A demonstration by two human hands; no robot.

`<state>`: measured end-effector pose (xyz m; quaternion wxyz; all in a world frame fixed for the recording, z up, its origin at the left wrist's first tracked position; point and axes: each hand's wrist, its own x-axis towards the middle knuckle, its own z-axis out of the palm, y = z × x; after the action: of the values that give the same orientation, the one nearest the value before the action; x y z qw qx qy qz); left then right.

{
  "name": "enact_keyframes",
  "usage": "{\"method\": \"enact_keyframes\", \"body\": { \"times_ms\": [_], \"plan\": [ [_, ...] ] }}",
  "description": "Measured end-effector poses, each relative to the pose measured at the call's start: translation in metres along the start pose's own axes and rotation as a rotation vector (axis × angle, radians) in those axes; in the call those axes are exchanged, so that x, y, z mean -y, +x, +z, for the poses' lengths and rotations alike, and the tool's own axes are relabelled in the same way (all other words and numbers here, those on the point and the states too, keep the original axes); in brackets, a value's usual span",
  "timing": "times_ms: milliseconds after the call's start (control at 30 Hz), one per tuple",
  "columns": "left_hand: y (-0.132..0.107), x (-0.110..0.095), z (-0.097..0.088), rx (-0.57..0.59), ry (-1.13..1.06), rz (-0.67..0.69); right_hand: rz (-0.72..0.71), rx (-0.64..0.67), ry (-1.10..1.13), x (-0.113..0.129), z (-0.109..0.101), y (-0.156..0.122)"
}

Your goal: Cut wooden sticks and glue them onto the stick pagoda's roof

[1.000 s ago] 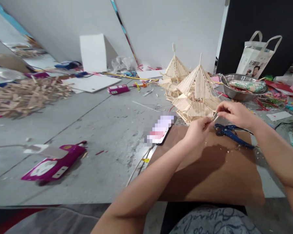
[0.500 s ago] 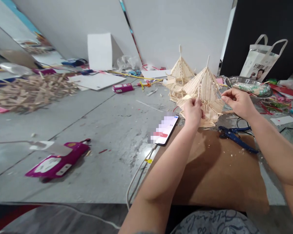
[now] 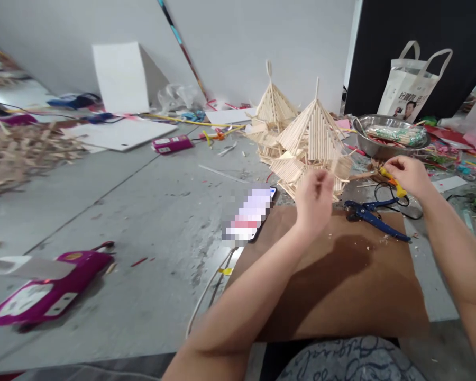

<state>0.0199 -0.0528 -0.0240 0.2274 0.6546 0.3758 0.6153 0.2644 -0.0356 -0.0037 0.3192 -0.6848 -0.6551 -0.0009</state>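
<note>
In front of a pavilion-like model (image 3: 315, 127) built of thin wooden sticks, my left hand (image 3: 313, 201) is closed and a little blurred. Its fingertips are pinched together, and whatever may be between them does not show. My right hand (image 3: 410, 174) is also closed, to the right of the model. It overlaps a small yellow-and-orange tool (image 3: 399, 189) beside a black cable; I cannot tell whether the fingers grip it. Blue pliers (image 3: 375, 217) lie between my hands, nearer to me. A second stick model (image 3: 273, 106) stands behind the first.
Brown board (image 3: 341, 280) covers the table's front edge. A lit phone (image 3: 249, 211) lies left of my forearm. Behind my right hand stands a metal bowl (image 3: 365, 145) with packed sticks, near a white bag (image 3: 406, 92). Purple devices (image 3: 71, 286) and loose wood pieces (image 3: 27, 151) lie left.
My left hand has come down and back from the front model. My right hand has moved away to the right, and the yellow-and-orange tool now shows. The view has turned right.
</note>
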Motion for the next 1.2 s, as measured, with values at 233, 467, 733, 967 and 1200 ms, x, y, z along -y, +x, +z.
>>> {"method": "enact_keyframes", "body": {
  "times_ms": [233, 467, 733, 967, 1200],
  "plan": [
    [-0.062, 0.013, 0.007, 1.048, 0.440, 0.305, -0.114, 0.396, -0.573, -0.024, 0.045, 0.010],
    [-0.071, 0.027, 0.006, 1.225, 0.685, 0.342, -0.254, 0.536, -0.674, -0.020, 0.084, 0.019],
    [-0.073, 0.029, 0.006, 1.179, 0.682, 0.326, -0.338, 0.582, -0.717, -0.017, 0.086, 0.018],
    [-0.072, 0.035, 0.007, 1.151, 0.641, 0.323, -0.285, 0.531, -0.646, -0.019, 0.081, 0.007],
    [-0.071, 0.031, 0.006, 1.156, 0.650, 0.308, -0.090, 0.395, -0.595, -0.037, 0.045, -0.001]
  ]
}}
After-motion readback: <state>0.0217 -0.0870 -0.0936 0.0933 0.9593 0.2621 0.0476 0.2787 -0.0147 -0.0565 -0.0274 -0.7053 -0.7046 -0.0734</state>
